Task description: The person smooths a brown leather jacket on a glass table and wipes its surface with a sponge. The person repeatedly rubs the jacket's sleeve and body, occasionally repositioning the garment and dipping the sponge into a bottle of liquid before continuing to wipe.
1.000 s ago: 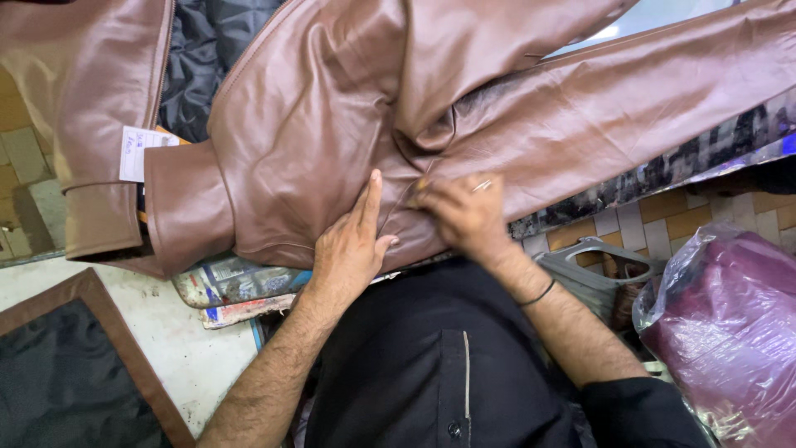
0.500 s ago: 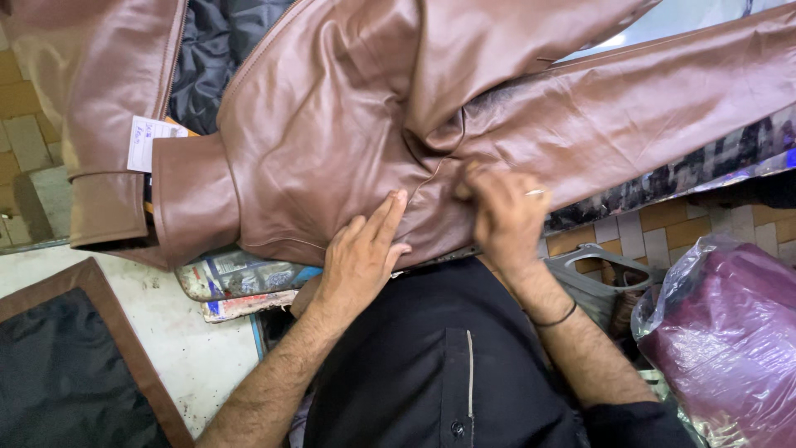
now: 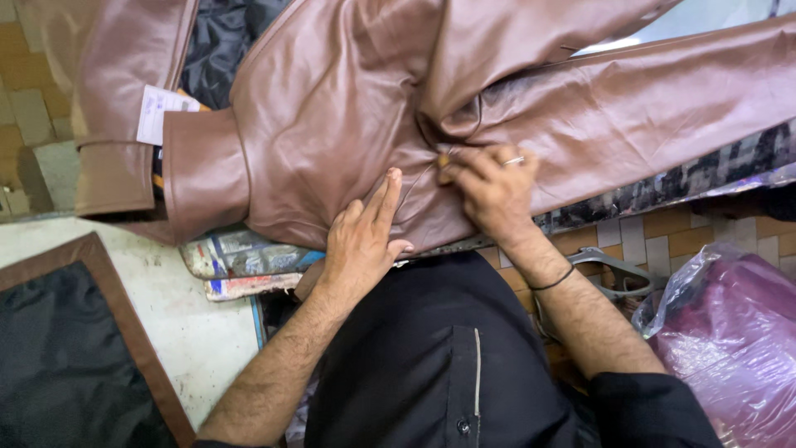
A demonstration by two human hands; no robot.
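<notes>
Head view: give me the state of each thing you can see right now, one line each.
Brown leather jacket: spread flat, front unzipped, dark lining showing.
White tag: lying on the jacket's left part.
Left hand: flat, pressing the jacket.
Right hand: fingers bent, pinching at the jacket's armpit seam.
Plastic bag: holds purple cloth, crumpled.

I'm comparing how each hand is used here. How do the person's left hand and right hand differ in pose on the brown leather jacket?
The left hand lies flat, fingers stretched out, pressing the brown leather jacket near its lower edge; the right hand is curled, fingertips bunched at the seam under the sleeve. The right hand wears a ring and a dark wrist band; the left hand shows neither. Both rest on the same jacket panel, close together but apart.
</notes>
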